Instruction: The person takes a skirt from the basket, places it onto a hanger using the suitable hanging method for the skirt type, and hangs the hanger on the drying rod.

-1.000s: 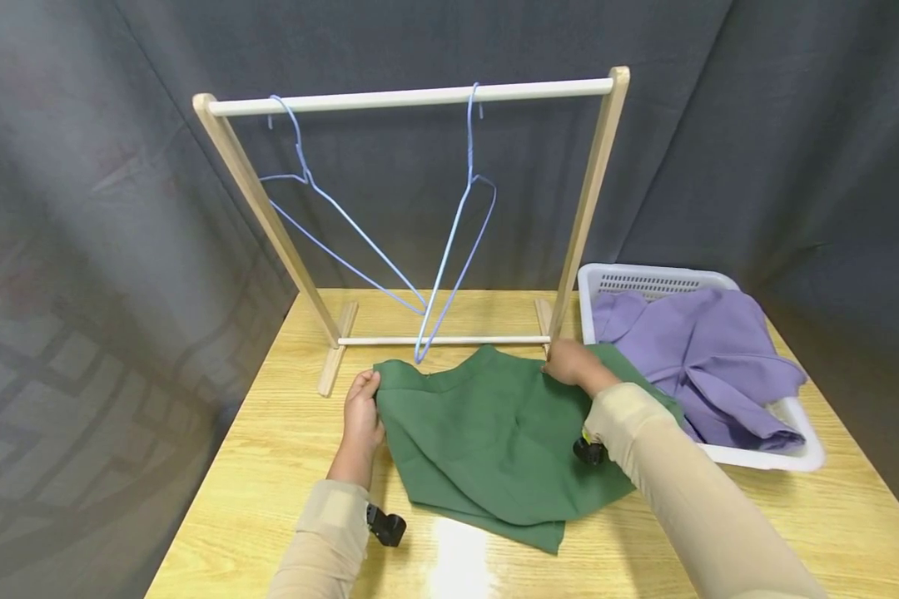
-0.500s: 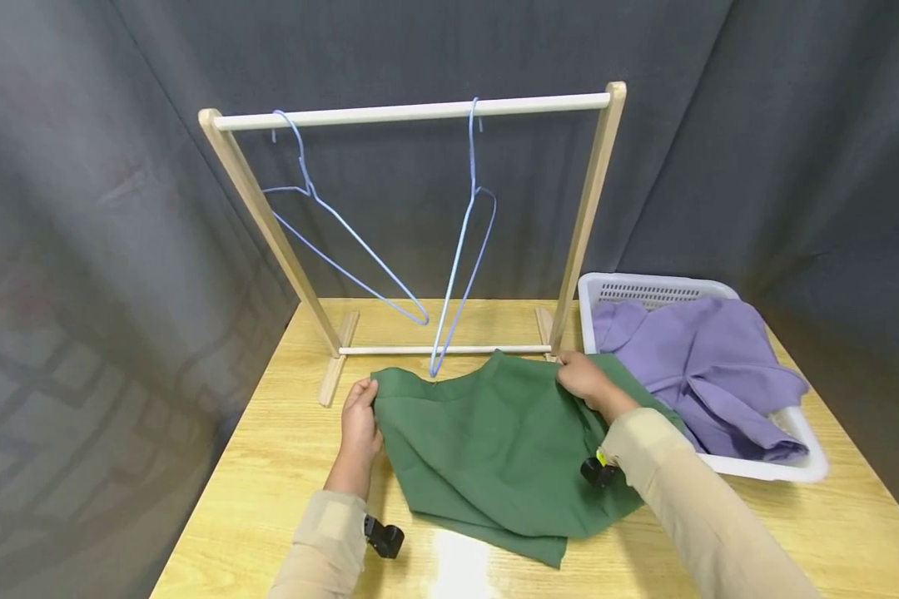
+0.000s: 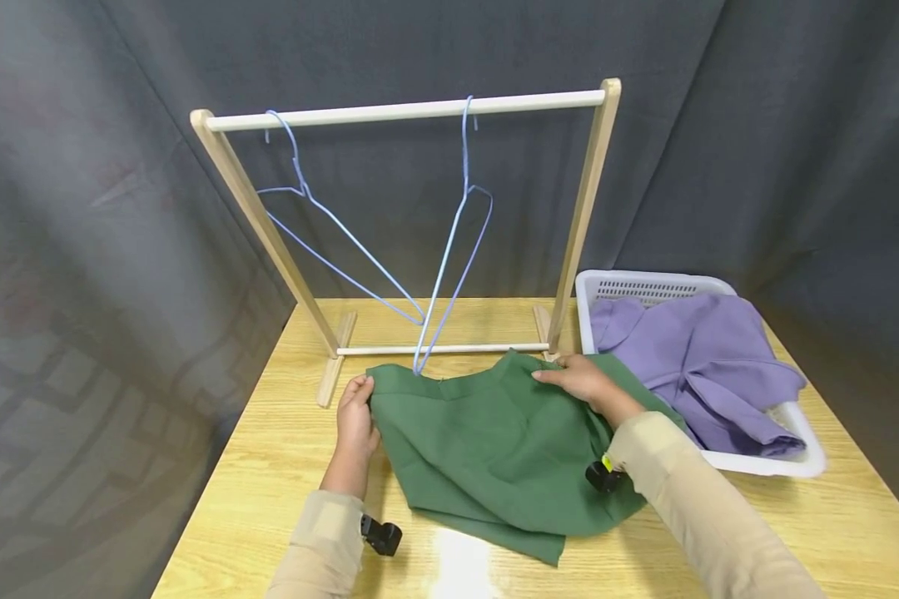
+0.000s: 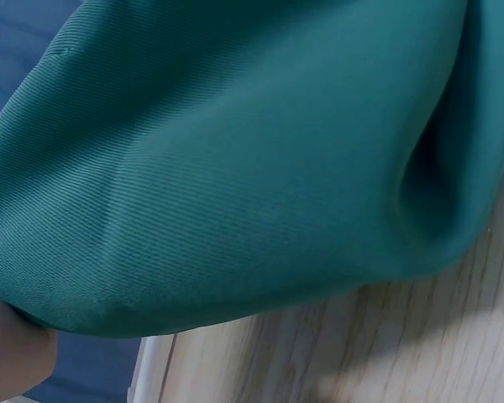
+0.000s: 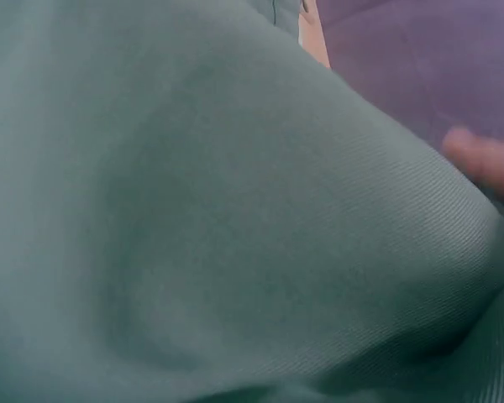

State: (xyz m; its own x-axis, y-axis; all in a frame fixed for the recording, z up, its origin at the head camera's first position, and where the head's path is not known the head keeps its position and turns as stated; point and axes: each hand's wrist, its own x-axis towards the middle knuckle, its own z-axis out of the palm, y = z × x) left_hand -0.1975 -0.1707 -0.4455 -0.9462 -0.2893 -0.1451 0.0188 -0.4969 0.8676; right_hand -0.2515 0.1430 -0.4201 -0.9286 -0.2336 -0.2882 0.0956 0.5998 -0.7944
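Observation:
A green garment with a waistband (image 3: pixel 487 449) is spread above the wood-grain table, its lower edge reaching down to the tabletop. My left hand (image 3: pixel 355 420) pinches the left end of the waistband between thumb and fingers. Along the upper edge on the right, my right hand (image 3: pixel 586 381) grips the cloth, its thumb lying over the front. In the left wrist view the green cloth (image 4: pixel 235 185) fills most of the picture, with part of a hand (image 4: pixel 17 348) at the lower left corner. A fingertip (image 5: pixel 479 159) shows beyond the cloth's edge in the right wrist view.
Behind the garment stands a wooden rack (image 3: pixel 592 200) with two blue hangers, one (image 3: pixel 360 245) on the left and another (image 3: pixel 438 291) nearer the middle. At the right, a white basket (image 3: pixel 809 449) holds a purple garment (image 3: pixel 697 358). A dark curtain (image 3: pixel 389 50) closes off the back.
My right hand has moved slightly right along the upper edge, and its thumb now points left across the cloth. The middle hanger swung right, then back left. My left hand keeps its hold.

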